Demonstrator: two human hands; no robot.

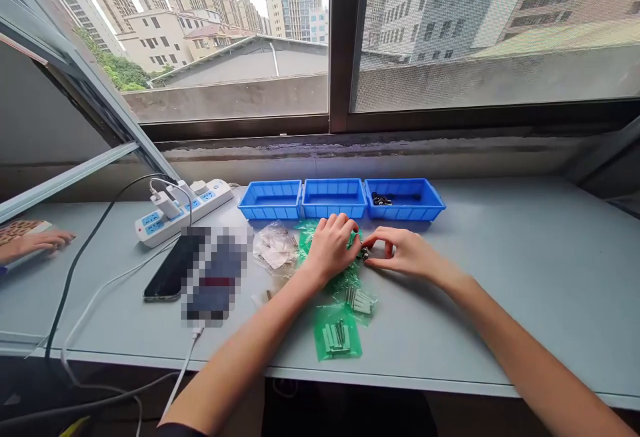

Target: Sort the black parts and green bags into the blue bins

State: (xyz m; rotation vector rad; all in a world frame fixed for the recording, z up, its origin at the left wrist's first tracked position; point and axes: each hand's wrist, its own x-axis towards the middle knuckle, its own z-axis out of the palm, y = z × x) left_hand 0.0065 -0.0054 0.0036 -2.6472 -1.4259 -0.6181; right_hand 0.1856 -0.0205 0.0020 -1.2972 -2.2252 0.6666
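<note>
The middle one of three open, blue, rectangular plastic bins [334, 211] is the landmark here. Straight on the person's side of the middle bin, the left hand [334, 247] lies over a crinkled, translucent green plastic bag [345, 281]; its curled fingers hide much of the bag, and whether they grip it or only press on it I cannot tell. Nearer the person's right from the middle bin, the right hand [397, 250] pinches small, dark, shiny metal pieces [365, 254] between thumb and fingertips — their shape and number are too small to make out, and they sit right against the green bag's edge.

Also on the near side of the middle bin are a clear plastic packet of pale plugs and screws [360, 301] and, farther from it, a flat green packet of pale strips and screws [338, 339]. A crumpled clear bag with whitish contents [276, 247] lies to its near left, partly behind the left forearm.

Just right of the middle bin, the right-hand blue bin [407, 213] contains small dark pieces [381, 201], indistinct in shadow. Well left of it, a blocky blur covers part of a black smartphone [167, 273] — and another person's hand [47, 242] is cut off by the picture's edge.
</note>
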